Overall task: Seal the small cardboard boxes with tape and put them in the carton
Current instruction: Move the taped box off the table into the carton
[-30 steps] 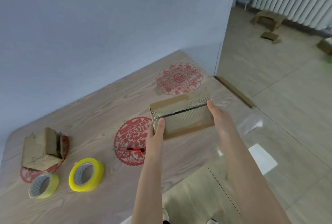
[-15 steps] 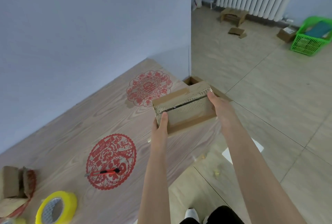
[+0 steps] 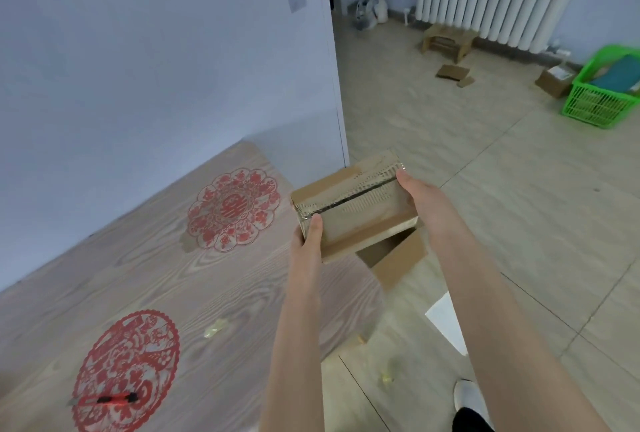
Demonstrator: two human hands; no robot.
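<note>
The small cardboard box (image 3: 363, 227) was held in the air between both hands, just past the far right corner of the wooden table (image 3: 214, 286) and directly above the open carton (image 3: 401, 260), which stood on the tiled floor (image 3: 519, 189) beside the table. Shiny clear tape (image 3: 367, 199) ran along the box's top seam and wrapped over its left end, so the sealing looked done and only the drop into the carton remained.

The left hand (image 3: 308, 234) clamped the near left end, thumb flat on the top face; its other fingers were hidden underneath. The right hand (image 3: 414, 192) gripped the far right end, thumb tip on the top edge and the remaining fingers out of sight behind the box.

The box looked light and fairly stiff, since it sat level with only its two ends held. The taped strip was probably slick, so bare cardboard at the ends and underside seemed the safer place to hold. Squeezing the top could bow the flaps; support from below would avoid that.

A red utility knife (image 3: 107, 398) lay on a red paper-cut (image 3: 128, 369) at the near left of the table, well apart from the hands.
</note>
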